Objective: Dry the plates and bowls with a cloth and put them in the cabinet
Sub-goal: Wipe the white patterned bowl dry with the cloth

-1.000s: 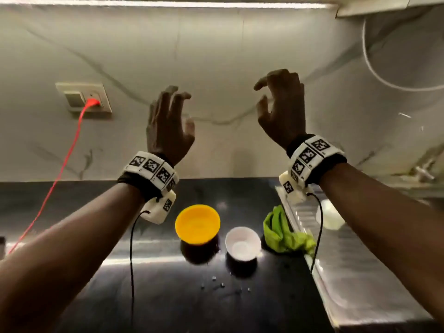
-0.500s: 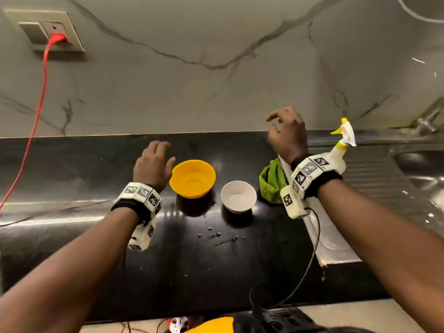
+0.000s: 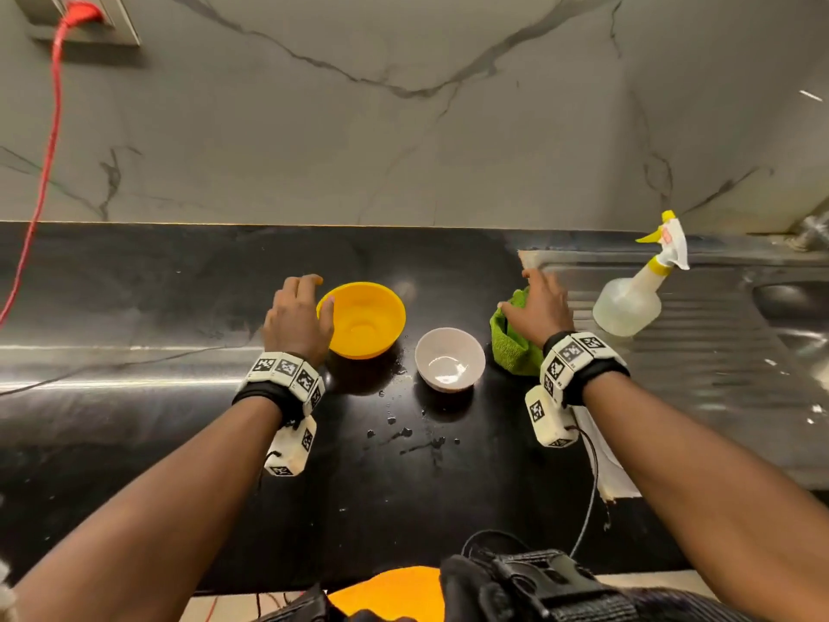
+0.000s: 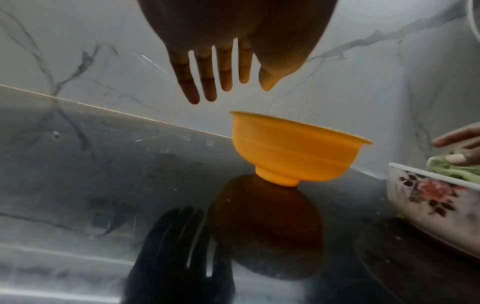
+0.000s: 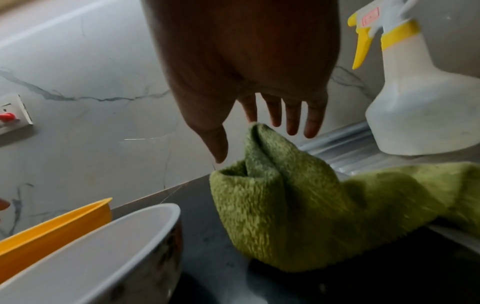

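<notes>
An orange bowl (image 3: 363,318) (image 4: 293,151) and a smaller white flowered bowl (image 3: 450,359) (image 4: 431,197) (image 5: 85,253) stand upright on the black counter (image 3: 179,397). A crumpled green cloth (image 3: 511,343) (image 5: 298,205) lies right of the white bowl. My left hand (image 3: 298,316) (image 4: 223,70) hovers open just left of the orange bowl's rim, fingers straight, holding nothing. Above the cloth hangs my right hand (image 3: 536,307) (image 5: 259,123), open with fingers spread; its index fingertip is at the cloth's top fold. The cabinet is out of view.
A white spray bottle (image 3: 637,289) (image 5: 420,98) with a yellow trigger stands on the steel draining board (image 3: 717,374), the sink basin (image 3: 798,303) at far right. Water drops (image 3: 403,435) lie in front of the bowls. A red cable (image 3: 45,172) runs from a wall socket at top left.
Both hands have come down from in front of the wall to counter level: the left beside the orange bowl, the right onto the cloth. The head view has tilted downward.
</notes>
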### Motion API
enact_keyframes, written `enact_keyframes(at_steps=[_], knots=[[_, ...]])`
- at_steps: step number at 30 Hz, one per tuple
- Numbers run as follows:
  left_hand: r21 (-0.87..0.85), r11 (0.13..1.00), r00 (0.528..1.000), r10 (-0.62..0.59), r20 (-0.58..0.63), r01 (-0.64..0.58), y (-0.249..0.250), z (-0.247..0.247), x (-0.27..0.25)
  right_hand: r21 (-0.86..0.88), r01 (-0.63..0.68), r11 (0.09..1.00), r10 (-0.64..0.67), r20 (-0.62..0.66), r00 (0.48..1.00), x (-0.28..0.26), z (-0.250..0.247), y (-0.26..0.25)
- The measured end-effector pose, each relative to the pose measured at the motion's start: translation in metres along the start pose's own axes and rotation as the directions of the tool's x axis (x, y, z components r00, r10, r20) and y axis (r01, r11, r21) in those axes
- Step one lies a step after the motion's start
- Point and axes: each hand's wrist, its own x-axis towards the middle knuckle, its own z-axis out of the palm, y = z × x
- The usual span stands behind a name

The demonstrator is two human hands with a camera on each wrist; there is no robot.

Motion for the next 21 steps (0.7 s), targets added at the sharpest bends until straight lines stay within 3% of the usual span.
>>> enact_keyframes(at_steps=[6,9,11,17,19,21], knots=[[0.043,0.997,0.996,-0.071,0.061,0.069,-0.013,0.012,-0.002,-0.003,-0.079,0.997,0.078,0.158,0.984,0.007,0.021,0.019],[0.101,0.989,0.994,0.111,0.011,-0.112,-0.006,0.015,-0.004,0.026,-0.067,0.997,0.062,0.165,0.984,0.010,0.027,0.021],[0.131,0.955,0.964,0.267,0.006,-0.265,0.010,0.021,-0.007,0.053,-0.062,0.997,0.051,0.188,0.981,0.011,0.030,0.020],[0.023,0.859,0.858,0.510,0.062,-0.512,0.058,0.036,-0.028,0.087,-0.011,0.996,-0.004,0.178,0.984,0.008,0.034,0.017],[-0.037,0.864,0.852,0.501,0.149,-0.502,0.070,0.037,-0.038,0.097,-0.043,0.994,0.026,0.173,0.985,0.007,0.031,0.017],[-0.055,0.917,0.878,0.395,0.272,-0.395,0.080,0.038,-0.047,0.111,-0.063,0.992,0.045,0.162,0.986,0.007,0.027,0.017]])
